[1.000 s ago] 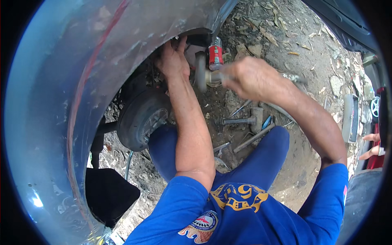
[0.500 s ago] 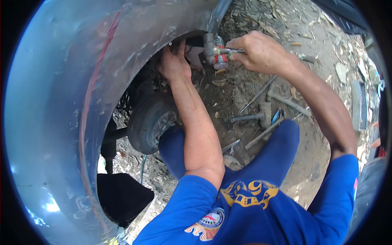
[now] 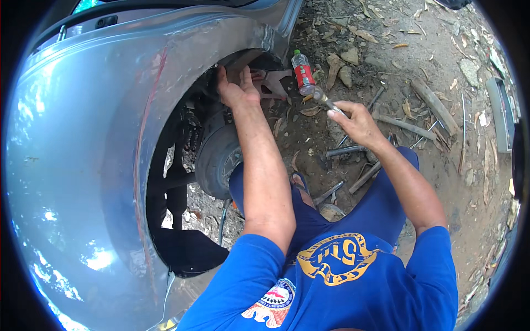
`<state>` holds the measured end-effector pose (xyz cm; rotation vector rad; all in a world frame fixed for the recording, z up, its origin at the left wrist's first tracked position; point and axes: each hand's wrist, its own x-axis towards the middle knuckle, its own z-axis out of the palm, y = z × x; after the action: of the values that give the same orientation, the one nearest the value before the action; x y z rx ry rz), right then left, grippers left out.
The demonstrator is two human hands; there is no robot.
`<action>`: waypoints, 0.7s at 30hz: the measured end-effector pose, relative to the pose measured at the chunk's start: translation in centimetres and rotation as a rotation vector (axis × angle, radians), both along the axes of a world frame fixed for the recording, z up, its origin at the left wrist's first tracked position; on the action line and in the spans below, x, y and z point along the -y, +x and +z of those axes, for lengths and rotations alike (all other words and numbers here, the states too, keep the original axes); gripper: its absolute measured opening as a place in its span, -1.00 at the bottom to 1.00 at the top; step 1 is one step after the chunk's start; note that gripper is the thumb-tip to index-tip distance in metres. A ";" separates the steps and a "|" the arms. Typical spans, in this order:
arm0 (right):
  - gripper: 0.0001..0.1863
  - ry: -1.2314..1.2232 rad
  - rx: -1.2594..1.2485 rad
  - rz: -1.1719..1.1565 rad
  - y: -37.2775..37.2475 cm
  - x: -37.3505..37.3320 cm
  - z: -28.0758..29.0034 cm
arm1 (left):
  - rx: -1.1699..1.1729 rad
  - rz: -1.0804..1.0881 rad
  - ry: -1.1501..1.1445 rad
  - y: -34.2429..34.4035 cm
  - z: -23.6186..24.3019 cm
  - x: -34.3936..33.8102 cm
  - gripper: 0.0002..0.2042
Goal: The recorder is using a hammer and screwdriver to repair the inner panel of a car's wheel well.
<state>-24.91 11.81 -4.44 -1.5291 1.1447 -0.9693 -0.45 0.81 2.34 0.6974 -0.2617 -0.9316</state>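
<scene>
My left hand (image 3: 238, 91) reaches up under the edge of the dented silver-grey car fender (image 3: 99, 143), inside the wheel arch. Its palm shows, and its fingers are stretched out and apart; whatever lies behind the fender lip there is hidden. In my right hand (image 3: 356, 126) is a hammer (image 3: 327, 101), gripped by the handle. The hammer's head points up and left, apart from the fender. A bottle with a red label and green cap (image 3: 303, 71) lies on the ground just beyond the hammer head.
Below my left forearm is the bare wheel hub drum (image 3: 216, 165). Several tools lie on the dirt near my right knee, among them a metal bar (image 3: 346, 151) and a wooden stick (image 3: 365, 177). Farther right are a piece of wood (image 3: 436, 105) and a grey trough-like piece (image 3: 499, 113).
My right hand has drawn the hammer back toward me, away from the fender edge. My left hand stays inside the wheel arch. The view has shifted, showing more of the car's top.
</scene>
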 end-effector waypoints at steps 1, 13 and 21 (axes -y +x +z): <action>-0.66 0.000 0.012 -0.002 0.1 0.1 -0.2 | -0.046 -0.028 0.038 -0.2 0.3 -0.4 -0.67; -0.70 0.043 -0.056 0.018 0.6 0.6 -4.7 | 0.049 -0.041 0.036 0.3 0.6 -0.6 -0.65; -0.67 0.061 -0.094 0.039 0.9 2.1 -4.6 | 0.136 0.071 0.064 0.0 0.9 -0.9 -0.60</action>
<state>-24.05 9.71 -9.05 -1.5557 1.1955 -0.8371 -0.43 1.70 3.26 0.8257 -0.3264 -0.8288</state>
